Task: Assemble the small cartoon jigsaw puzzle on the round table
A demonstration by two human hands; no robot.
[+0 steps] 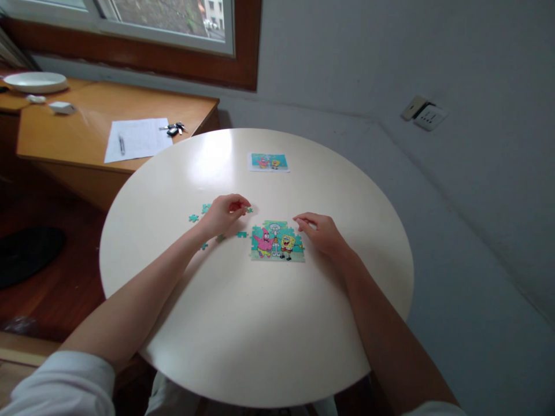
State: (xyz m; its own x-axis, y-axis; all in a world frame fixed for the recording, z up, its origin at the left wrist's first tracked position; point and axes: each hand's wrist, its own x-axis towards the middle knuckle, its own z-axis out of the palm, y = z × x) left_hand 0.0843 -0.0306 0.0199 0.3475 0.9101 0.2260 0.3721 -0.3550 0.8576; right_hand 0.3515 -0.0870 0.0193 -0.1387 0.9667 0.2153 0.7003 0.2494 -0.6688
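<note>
A partly assembled cartoon jigsaw puzzle (pixel 277 242) lies near the middle of a round cream table (pixel 243 323). Several loose teal pieces (pixel 193 218) lie to its left. My left hand (pixel 225 212) hovers over those pieces, its fingertips pinched on a small teal piece (pixel 248 210) just left of the puzzle's top edge. My right hand (pixel 321 231) rests at the puzzle's upper right corner, fingers curled and close together; nothing shows between them. A small reference picture (pixel 269 162) of the same cartoon lies farther back on the table.
A wooden desk (pixel 87 138) stands behind on the left, with a sheet of paper and pen (pixel 135 138), keys (pixel 176 128), a white plate (pixel 35 81) and small white objects. A window sits above it. A wall socket (pixel 425 114) is on the right wall.
</note>
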